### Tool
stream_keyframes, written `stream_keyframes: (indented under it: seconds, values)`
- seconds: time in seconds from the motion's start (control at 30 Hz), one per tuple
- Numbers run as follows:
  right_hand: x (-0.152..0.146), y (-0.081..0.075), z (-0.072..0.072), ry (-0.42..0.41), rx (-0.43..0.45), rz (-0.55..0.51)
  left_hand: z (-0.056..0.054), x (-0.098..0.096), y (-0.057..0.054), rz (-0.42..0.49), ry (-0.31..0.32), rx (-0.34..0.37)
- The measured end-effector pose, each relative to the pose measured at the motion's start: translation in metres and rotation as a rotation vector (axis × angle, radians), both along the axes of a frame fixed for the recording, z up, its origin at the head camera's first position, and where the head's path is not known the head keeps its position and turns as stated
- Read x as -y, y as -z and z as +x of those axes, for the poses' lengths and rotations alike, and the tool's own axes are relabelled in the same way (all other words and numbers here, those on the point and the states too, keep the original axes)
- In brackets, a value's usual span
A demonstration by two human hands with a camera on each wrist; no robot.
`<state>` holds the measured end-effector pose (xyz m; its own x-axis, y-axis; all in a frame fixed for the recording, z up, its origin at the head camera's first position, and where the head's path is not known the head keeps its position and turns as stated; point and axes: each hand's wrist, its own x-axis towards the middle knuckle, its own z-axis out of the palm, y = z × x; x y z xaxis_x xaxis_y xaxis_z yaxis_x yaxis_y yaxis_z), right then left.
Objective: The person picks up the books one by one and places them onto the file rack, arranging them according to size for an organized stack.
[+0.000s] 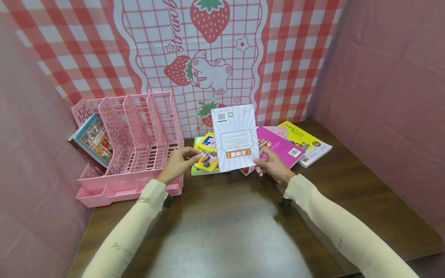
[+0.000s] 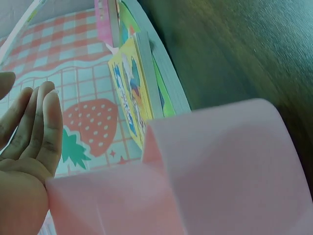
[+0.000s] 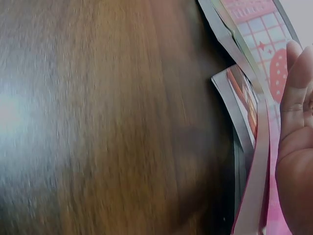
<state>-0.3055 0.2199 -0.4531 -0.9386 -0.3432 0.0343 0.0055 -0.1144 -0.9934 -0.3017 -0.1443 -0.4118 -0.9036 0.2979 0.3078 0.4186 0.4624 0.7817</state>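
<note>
My right hand (image 1: 274,166) pinches a thin white book (image 1: 233,129) at its lower right corner and holds it up above the table. The book's back, with a barcode and an orange label, faces me. My left hand (image 1: 179,164) is beside the rack's right end, its fingers pointing towards the book but apart from it. In the left wrist view, the fingers (image 2: 49,117) are extended with nothing in them. A pink plastic file rack (image 1: 139,179) stands at the left, with a picture-covered book (image 1: 99,139) leaning in its leftmost compartment.
Behind the held book lie a small yellow book (image 1: 206,164) on a green one, a magenta book (image 1: 283,148), and a larger yellow book (image 1: 306,141) at the right. A checked strawberry cloth (image 1: 295,58) hangs behind the brown table (image 1: 222,224).
</note>
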Motion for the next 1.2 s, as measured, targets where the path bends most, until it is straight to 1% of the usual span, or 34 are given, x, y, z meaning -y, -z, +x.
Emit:
stream_keyframes:
  seconds: [0.1,0.23,0.43,0.53,0.73,0.83,0.87,0.93,1.03,1.1,1.2]
  values:
    - [0.006,-0.001,0.001,-0.012,0.011,-0.004,0.000,-0.006,0.000,0.007,0.013,0.015]
    - [0.015,-0.001,0.002,-0.029,0.023,-0.009,0.000,-0.015,0.003,0.035,0.061,0.048]
    - [0.027,0.000,0.003,-0.069,-0.004,-0.026,0.002,-0.028,0.007,-0.018,0.093,0.071]
    - [0.032,0.000,0.004,-0.086,-0.014,-0.031,0.002,-0.033,0.009,-0.009,0.106,0.096]
    - [0.037,0.000,0.005,-0.096,-0.028,-0.021,0.003,-0.036,0.011,0.018,0.127,0.146]
    - [0.038,0.001,0.005,-0.094,-0.037,-0.019,0.003,-0.035,0.012,0.023,0.143,0.157]
    - [0.039,0.002,0.005,-0.094,-0.042,-0.018,0.003,-0.035,0.012,0.021,0.144,0.154]
    - [0.041,0.002,0.006,-0.092,-0.048,-0.023,0.003,-0.034,0.013,-0.003,0.132,0.124]
    - [0.043,0.004,0.006,-0.084,-0.046,-0.038,0.003,-0.033,0.015,-0.016,0.098,0.086]
    - [0.045,0.005,0.006,-0.066,-0.038,-0.035,0.004,-0.032,0.015,-0.003,0.073,0.082]
    - [0.049,0.005,0.004,-0.034,-0.018,-0.006,0.006,-0.030,0.015,0.053,0.052,0.097]
